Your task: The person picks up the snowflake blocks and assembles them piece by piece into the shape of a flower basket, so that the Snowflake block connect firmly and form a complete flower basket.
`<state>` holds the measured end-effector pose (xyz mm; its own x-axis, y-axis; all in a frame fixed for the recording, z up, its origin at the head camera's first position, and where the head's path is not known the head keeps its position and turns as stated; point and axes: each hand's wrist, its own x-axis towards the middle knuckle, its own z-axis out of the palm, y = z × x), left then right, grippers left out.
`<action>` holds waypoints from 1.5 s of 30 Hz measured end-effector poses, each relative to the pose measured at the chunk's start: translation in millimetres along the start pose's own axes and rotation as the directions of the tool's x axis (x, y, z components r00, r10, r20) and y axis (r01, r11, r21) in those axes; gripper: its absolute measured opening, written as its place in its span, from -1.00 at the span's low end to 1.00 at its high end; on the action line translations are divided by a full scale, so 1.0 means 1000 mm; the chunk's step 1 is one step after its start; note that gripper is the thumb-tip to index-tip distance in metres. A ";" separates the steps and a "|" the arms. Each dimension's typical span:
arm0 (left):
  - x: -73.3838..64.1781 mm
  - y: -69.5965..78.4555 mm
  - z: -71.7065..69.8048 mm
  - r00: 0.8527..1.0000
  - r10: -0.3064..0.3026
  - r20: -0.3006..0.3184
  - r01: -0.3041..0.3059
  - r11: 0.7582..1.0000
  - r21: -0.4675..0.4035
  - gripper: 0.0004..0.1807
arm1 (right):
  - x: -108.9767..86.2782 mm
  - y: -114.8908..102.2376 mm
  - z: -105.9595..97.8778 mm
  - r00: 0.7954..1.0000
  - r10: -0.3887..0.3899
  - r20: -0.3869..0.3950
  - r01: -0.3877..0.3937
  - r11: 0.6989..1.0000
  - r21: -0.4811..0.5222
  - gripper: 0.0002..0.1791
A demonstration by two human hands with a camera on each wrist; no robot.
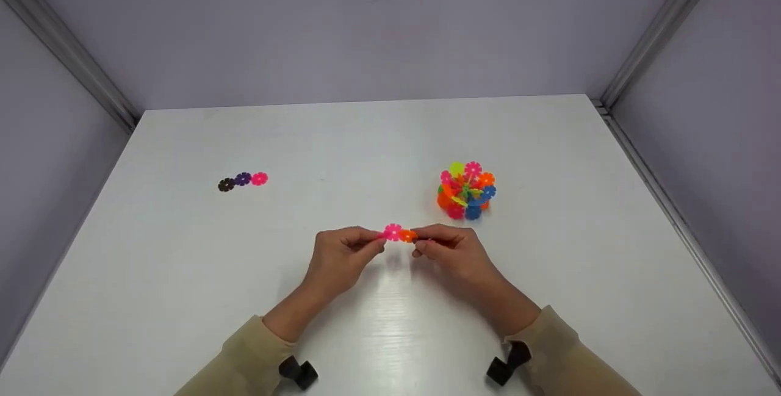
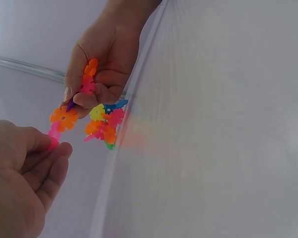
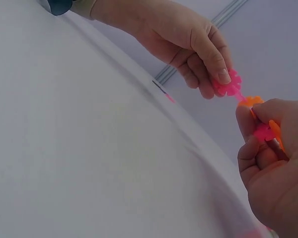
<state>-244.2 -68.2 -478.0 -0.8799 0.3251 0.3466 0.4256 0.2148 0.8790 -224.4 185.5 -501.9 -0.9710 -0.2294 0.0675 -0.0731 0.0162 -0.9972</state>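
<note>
Between my hands, over the table, runs a short chain of plastic snowflake building discs. My left hand (image 1: 341, 259) pinches a pink disc (image 3: 227, 84) at the chain's left end between thumb and fingers. Joined on from there are another pink disc (image 1: 393, 232) and an orange disc (image 2: 64, 118). My right hand (image 1: 454, 252) pinches the chain at a purple disc (image 2: 71, 104), mostly covered by the fingertips. A further pink disc (image 2: 88, 85) and orange disc (image 2: 91, 67) lie inside the right hand's curled fingers.
A multicoloured ball-shaped cluster of joined discs (image 1: 467, 191) stands on the white table (image 1: 341, 152) just beyond my right hand. Far left lies a flat row with a dark disc (image 1: 226, 184), a purple disc (image 1: 243, 179) and a pink disc (image 1: 259, 178). Walls enclose the back and sides.
</note>
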 end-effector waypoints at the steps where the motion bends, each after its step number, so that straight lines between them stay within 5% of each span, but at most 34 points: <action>1: 0.000 0.000 0.000 1.000 -0.005 0.006 0.005 1.000 -0.004 -0.92 | 0.000 0.000 0.000 1.000 -0.005 0.003 0.005 1.000 -0.001 -0.74; 7: 0.000 -0.002 -0.002 0.996 -0.063 0.055 0.065 0.998 -0.024 -0.93 | 0.000 0.002 -0.001 1.000 0.012 -0.002 -0.012 1.000 0.010 -0.75; 12: 0.001 -0.002 -0.012 0.981 -0.116 0.154 0.115 0.993 0.015 -0.83 | 0.000 0.002 -0.002 0.997 0.078 -0.030 -0.078 0.997 0.006 -0.75; 15: 0.003 -0.002 -0.019 0.959 -0.152 0.240 0.150 0.988 0.025 -0.63 | 0.000 0.001 -0.002 0.996 0.088 -0.019 -0.088 0.996 0.012 -0.74; 19: 0.008 -0.001 -0.027 0.911 -0.162 0.379 0.173 0.985 0.005 -0.38 | 0.000 0.000 -0.002 0.998 0.065 0.024 -0.065 0.998 0.026 -0.72; 23: 0.012 -0.004 -0.029 0.882 -0.128 0.454 0.157 0.987 -0.025 -0.37 | 0.001 -0.001 -0.002 0.998 0.030 0.059 -0.031 0.999 0.014 -0.67; 28: 0.011 -0.007 -0.027 0.886 -0.130 0.445 0.175 0.983 -0.061 -0.42 | 0.003 -0.003 0.000 0.998 0.014 0.067 -0.013 1.000 -0.016 -0.64; 39: 0.006 -0.006 -0.012 0.922 -0.178 0.343 0.206 0.978 -0.046 -0.39 | 0.003 0.000 0.002 0.998 0.057 -0.028 -0.056 0.998 0.041 -0.59; 45: 0.012 -0.013 -0.034 0.936 -0.117 0.333 0.128 0.992 -0.012 -0.30 | 0.002 -0.001 0.001 0.994 0.086 -0.063 -0.080 0.992 0.095 -0.56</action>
<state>-267.3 -98.1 -474.5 -0.8030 0.5853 0.1125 0.3066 0.2437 0.9201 -225.9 184.4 -501.3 -0.9861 -0.1654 -0.0166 0.0266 -0.0585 -0.9979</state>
